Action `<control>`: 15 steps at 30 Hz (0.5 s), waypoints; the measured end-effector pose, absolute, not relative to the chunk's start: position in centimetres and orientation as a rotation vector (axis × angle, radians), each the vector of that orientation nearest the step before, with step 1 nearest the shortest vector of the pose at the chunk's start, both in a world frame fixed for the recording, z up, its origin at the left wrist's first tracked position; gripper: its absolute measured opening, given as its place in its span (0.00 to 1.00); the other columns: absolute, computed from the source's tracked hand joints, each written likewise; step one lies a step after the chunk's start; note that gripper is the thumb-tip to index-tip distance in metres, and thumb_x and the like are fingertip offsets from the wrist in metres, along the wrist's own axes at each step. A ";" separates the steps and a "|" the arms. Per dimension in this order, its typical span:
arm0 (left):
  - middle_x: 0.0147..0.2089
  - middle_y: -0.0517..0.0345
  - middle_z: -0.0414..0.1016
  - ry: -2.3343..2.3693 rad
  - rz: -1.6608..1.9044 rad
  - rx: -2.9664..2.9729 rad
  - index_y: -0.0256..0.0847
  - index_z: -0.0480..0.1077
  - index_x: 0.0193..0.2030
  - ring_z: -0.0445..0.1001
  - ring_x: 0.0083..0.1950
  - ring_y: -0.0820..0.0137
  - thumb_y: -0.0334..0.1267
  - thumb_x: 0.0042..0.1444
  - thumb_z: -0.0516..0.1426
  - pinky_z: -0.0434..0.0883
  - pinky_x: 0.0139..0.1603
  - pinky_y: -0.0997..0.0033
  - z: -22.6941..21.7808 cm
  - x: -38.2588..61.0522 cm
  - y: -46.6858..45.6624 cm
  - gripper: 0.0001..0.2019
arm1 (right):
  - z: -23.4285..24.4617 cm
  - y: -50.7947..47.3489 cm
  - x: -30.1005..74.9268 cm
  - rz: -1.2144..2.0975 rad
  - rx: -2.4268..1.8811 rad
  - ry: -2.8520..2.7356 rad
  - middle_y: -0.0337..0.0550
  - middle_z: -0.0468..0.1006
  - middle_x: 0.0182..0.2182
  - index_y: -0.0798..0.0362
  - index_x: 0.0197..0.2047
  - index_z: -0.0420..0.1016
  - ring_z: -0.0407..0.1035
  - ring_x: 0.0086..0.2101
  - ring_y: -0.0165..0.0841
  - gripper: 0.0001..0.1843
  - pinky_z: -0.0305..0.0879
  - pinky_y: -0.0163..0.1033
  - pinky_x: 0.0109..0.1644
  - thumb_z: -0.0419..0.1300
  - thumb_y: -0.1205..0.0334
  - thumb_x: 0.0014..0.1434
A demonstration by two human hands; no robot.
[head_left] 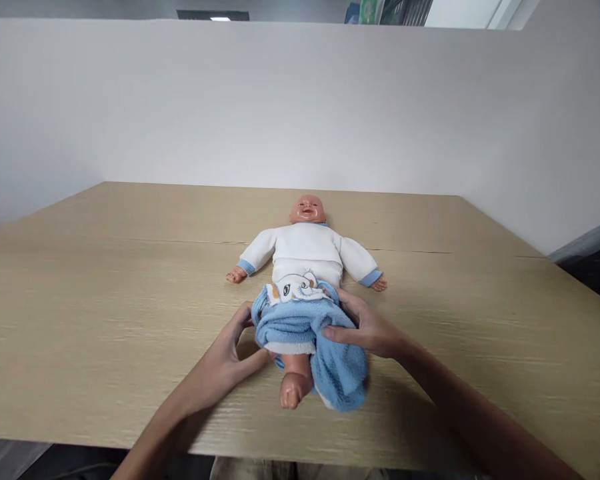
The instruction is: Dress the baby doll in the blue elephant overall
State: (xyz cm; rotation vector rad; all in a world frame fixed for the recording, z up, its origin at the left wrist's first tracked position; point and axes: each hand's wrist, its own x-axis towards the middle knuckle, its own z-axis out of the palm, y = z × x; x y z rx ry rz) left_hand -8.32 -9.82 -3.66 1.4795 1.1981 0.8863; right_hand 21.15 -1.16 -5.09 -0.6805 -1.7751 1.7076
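Note:
A baby doll [307, 250] lies on its back on the wooden table [105, 300], head away from me, in a white top with blue cuffs. Blue trousers [305, 327] with a white elephant patch are bunched at its hips; one bare foot [291, 391] sticks out, the other leg is inside the cloth. My left hand [233, 360] grips the trousers' left side at the doll's hip, fingers curled. My right hand [367, 327] pinches the right side of the waistband, thumb across the blue cloth.
A white partition wall [300, 107] stands behind the table. The table's near edge [80, 443] runs just below my forearms. Dark floor or furniture [595, 260] shows at the far right.

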 end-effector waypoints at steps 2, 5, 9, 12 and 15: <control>0.71 0.47 0.68 1.156 0.818 1.505 0.50 0.63 0.69 0.67 0.72 0.50 0.53 0.66 0.66 0.64 0.75 0.48 -4.0 -9.1 -9.8 0.30 | -6.1 -1.0 21.4 1.768 -0.659 -1.660 0.46 0.74 0.68 0.45 0.75 0.65 0.67 0.67 0.45 0.44 0.62 0.49 0.73 0.75 0.54 0.61; 0.74 0.46 0.63 1.206 0.870 1.513 0.52 0.59 0.72 0.67 0.71 0.51 0.55 0.66 0.65 0.65 0.73 0.46 -4.3 -9.8 -9.1 0.33 | -6.7 -1.1 21.6 1.884 -0.611 -1.457 0.45 0.77 0.65 0.45 0.74 0.67 0.74 0.59 0.42 0.43 0.70 0.43 0.64 0.76 0.54 0.60; 0.78 0.48 0.59 1.362 0.959 1.758 0.53 0.59 0.74 0.61 0.75 0.51 0.56 0.70 0.61 0.61 0.76 0.46 -2.5 -8.9 -6.7 0.31 | -6.4 -1.4 21.5 1.987 -0.523 -1.311 0.45 0.81 0.58 0.48 0.68 0.73 0.77 0.53 0.38 0.37 0.72 0.39 0.58 0.77 0.53 0.57; 0.75 0.49 0.65 1.251 0.754 2.103 0.50 0.67 0.69 0.59 0.77 0.53 0.56 0.73 0.56 0.55 0.78 0.48 0.5 -7.4 -3.8 0.24 | -6.3 -1.5 21.6 2.022 -0.482 -1.269 0.45 0.82 0.53 0.49 0.64 0.75 0.77 0.49 0.36 0.35 0.72 0.38 0.57 0.76 0.51 0.57; 0.68 0.51 0.72 1.045 0.421 2.276 0.47 0.76 0.59 0.63 0.72 0.53 0.59 0.71 0.57 0.60 0.73 0.53 3.3 -5.9 -0.7 0.21 | -6.5 -1.5 21.7 2.017 -0.481 -1.220 0.43 0.81 0.48 0.51 0.60 0.77 0.77 0.45 0.33 0.31 0.73 0.34 0.52 0.76 0.49 0.58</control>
